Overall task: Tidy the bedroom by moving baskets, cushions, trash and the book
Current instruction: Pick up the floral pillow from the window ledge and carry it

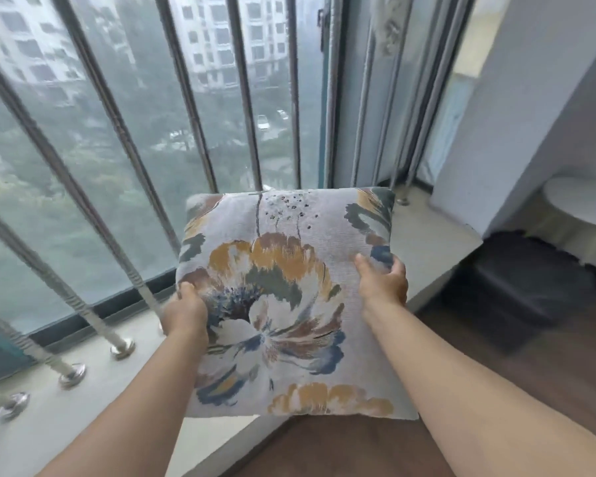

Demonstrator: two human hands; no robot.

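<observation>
One cushion [283, 297], square and printed with a large flower in ochre, grey-blue and brown on a pale ground, is held up in the air between two hands. The left hand [186, 315] is clamped on the cushion's left edge, thumb on the printed face and fingers hidden behind. The right hand [384, 282] is clamped on the cushion's right edge near its upper corner, thumb likewise on the front. Both forearms are bare.

Under and beyond the cushion runs a pale window ledge [83, 401]; the cushion hangs over the ledge's near edge, and whether its far corner touches the ledge cannot be told. Behind the cushion stands a window [83, 201] guarded by slanted metal bars [200, 108]; four round bar feet show on the ledge to the cushion's left. To the right of the cushion are one dark box-like thing [516, 280] on the wooden floor [547, 366] and, above it, one round white surface [585, 204].
</observation>
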